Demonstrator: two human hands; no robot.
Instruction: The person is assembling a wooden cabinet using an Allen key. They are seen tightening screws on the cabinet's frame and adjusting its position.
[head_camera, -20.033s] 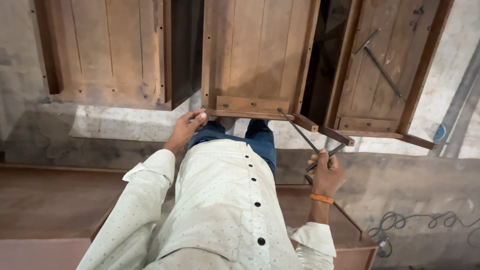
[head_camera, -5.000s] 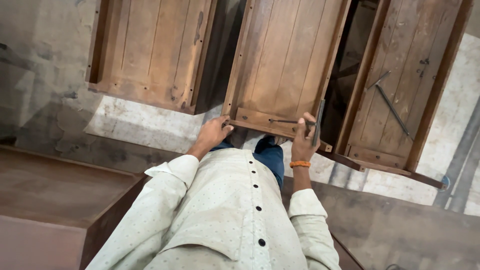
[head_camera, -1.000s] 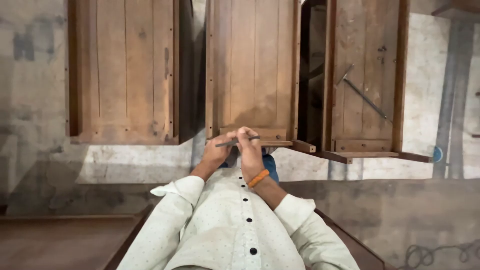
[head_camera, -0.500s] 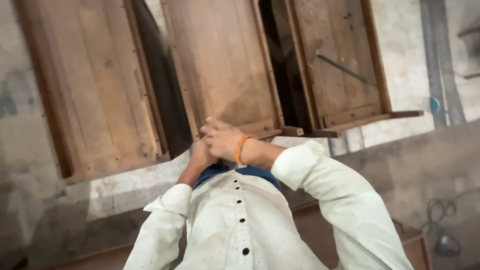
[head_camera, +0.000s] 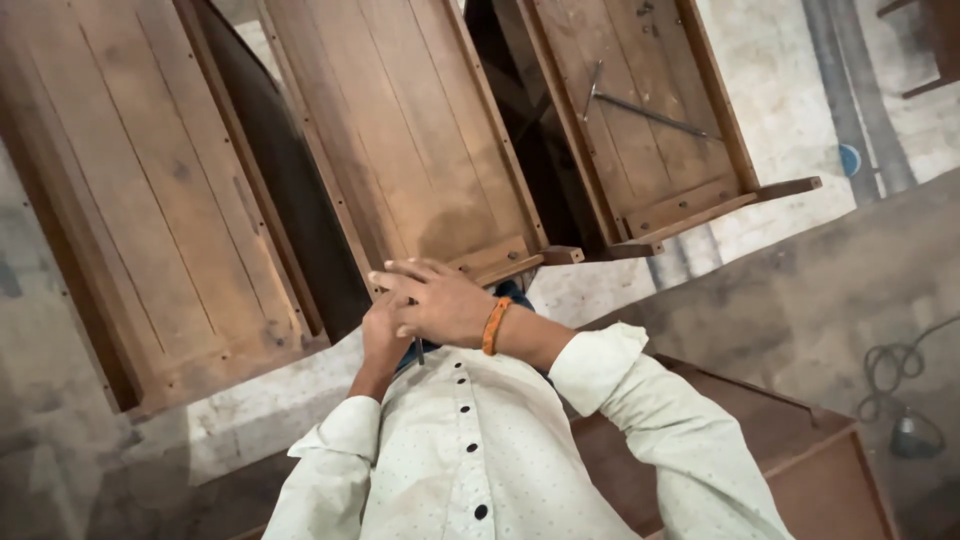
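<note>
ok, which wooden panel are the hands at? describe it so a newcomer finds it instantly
Three wooden panels lean side by side ahead. The right hand lies over the left hand at the bottom edge of the middle panel. Unlike the right panel, it carries no loose metal rod.

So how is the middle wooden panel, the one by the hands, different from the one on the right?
The middle wooden panel has a bare face, while the right wooden panel carries a thin metal rod lying slantwise across it. The middle panel sits by the right hand and left hand; the right panel stands apart from both. A dark gap separates them. Both are brown, made of long boards, with a framed edge.
</note>
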